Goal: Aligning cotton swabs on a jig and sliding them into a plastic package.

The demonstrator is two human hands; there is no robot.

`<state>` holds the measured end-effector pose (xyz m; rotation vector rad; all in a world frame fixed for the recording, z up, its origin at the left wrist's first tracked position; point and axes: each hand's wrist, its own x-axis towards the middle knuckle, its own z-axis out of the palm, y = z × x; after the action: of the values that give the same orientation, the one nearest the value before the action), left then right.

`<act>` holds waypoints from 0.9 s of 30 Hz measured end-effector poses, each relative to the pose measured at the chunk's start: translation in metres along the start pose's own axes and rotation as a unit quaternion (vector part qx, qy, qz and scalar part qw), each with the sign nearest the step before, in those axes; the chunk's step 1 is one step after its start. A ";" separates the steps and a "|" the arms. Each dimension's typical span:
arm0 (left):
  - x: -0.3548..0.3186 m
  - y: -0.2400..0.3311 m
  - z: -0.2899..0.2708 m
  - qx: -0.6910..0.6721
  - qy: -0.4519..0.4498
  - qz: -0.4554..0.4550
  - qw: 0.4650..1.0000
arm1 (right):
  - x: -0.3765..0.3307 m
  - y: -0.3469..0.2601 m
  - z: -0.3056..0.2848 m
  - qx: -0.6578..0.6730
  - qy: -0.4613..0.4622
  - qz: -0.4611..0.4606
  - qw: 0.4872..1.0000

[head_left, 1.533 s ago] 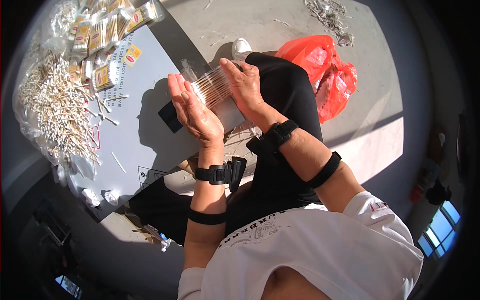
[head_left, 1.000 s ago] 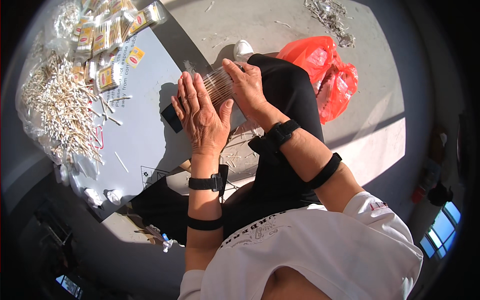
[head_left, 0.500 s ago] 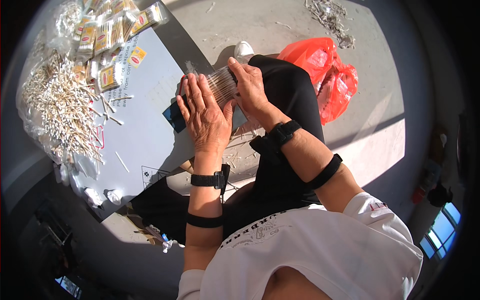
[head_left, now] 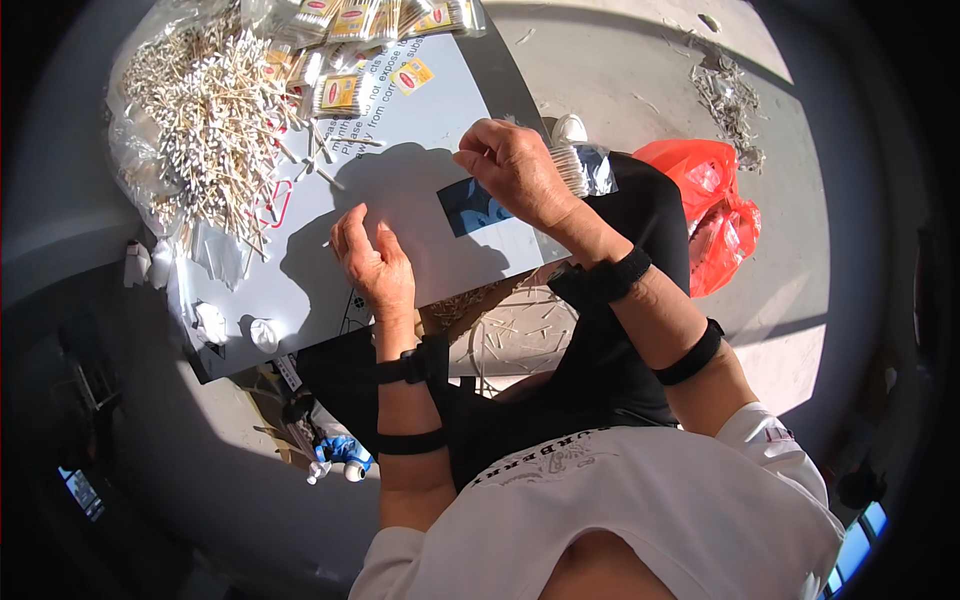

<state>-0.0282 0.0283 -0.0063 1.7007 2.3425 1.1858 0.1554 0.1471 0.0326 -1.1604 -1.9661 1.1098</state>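
My left hand (head_left: 375,268) is over the grey tabletop (head_left: 440,265), fingers loosely bent and thumb apart, with nothing visible in it. My right hand (head_left: 515,172) is curled, thumb and forefinger close together; whatever they hold, if anything, cannot be made out. Just beyond its outer side is a clear packet of cotton swabs (head_left: 572,168) with a silvery end, by my knee. The hand partly hides it, and I cannot tell whether the hand touches it. Between my hands, a dark blue picture card (head_left: 465,208) lies on the tabletop. A small yellow label (head_left: 411,76) lies farther off.
Loose cotton swabs (head_left: 215,120) heap over a clear plastic bag at the left. Several filled swab packets (head_left: 340,93) lie at the far edge. A red plastic bag (head_left: 720,225) sits on the floor beyond my right leg, with scraps (head_left: 725,100) behind it.
My hands have come apart from around the swab packet. The left moved down and left; the packet is now beyond my right hand, and the blue card shows more. The view has shifted left.
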 end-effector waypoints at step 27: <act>0.117 -0.039 0.010 0.170 -0.024 -0.125 0.977 | 0.066 -0.016 0.098 -0.247 0.045 -0.126 0.960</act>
<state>-0.1034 0.1251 0.0119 1.4262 2.7494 0.7294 0.0408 0.1669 0.0047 -1.1299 -2.3105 0.4343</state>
